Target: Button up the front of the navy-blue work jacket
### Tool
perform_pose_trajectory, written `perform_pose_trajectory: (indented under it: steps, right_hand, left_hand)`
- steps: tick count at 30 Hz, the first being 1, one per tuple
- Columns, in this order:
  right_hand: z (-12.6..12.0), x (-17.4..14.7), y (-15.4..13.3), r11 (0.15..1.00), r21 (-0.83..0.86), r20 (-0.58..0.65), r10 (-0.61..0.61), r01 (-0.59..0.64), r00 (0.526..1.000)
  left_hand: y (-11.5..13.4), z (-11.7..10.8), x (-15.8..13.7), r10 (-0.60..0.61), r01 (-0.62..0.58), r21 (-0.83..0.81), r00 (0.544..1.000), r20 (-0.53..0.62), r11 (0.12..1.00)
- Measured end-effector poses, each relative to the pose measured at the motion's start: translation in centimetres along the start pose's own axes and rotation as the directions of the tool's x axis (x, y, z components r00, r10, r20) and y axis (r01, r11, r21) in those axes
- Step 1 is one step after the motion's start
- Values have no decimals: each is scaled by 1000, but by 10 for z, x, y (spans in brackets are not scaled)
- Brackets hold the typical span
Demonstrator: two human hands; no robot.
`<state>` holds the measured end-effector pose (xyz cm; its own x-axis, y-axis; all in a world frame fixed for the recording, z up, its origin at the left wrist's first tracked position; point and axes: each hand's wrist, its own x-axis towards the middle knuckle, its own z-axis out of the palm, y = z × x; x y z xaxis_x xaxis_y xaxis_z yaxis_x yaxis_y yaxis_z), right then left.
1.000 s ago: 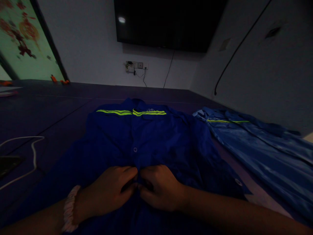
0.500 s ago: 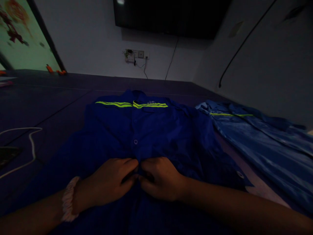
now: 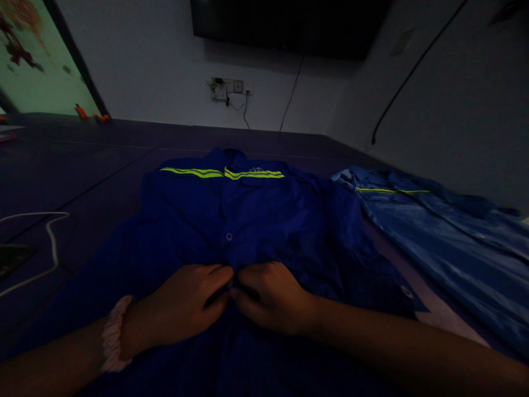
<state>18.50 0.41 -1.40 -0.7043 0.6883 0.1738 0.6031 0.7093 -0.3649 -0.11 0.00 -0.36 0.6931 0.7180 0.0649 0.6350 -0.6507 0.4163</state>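
A dark blue work jacket (image 3: 285, 215) with yellow-green reflective stripes lies spread out in front of me, collar at the far end. My left hand (image 3: 194, 298), with a pale scrunchie (image 3: 114, 336) at the wrist, pinches the jacket's front placket near its middle. Facing it, my right hand (image 3: 273, 298) pinches the same edge, the fingertips of both hands nearly meeting. What lies between the fingertips is hidden. Just above the hands a round button (image 3: 228, 236) shows on the placket.
A lighter blue garment (image 3: 433, 231) with a stripe lies at right, a dark cord across it. At left are a white cable (image 3: 53, 242) and a dark flat device (image 3: 14, 259). Wall sockets (image 3: 233, 86) and a black screen (image 3: 289, 27) are on the far wall.
Both hands keep their pinch on the placket with only slight finger movement. The view has tilted a little, so the far wall sits slightly higher.
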Motion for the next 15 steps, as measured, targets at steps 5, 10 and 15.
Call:
perform_pose_trajectory:
  steps: [5,10,15]
  right_hand:
    - [0,0,-1,1000,-7,-7,0,-1,1000]
    - [-2,1,-3,1000,-21,9,10,-9,1000]
    - [-1,1,-1,1000,-14,-12,0,-1,1000]
  left_hand:
    - [0,-1,0,1,-1,-7,1000,7,1000]
    - [1,-2,0,-15,15,5,1000,25,1000]
    - [1,-1,0,-20,20,8,1000,20,1000]
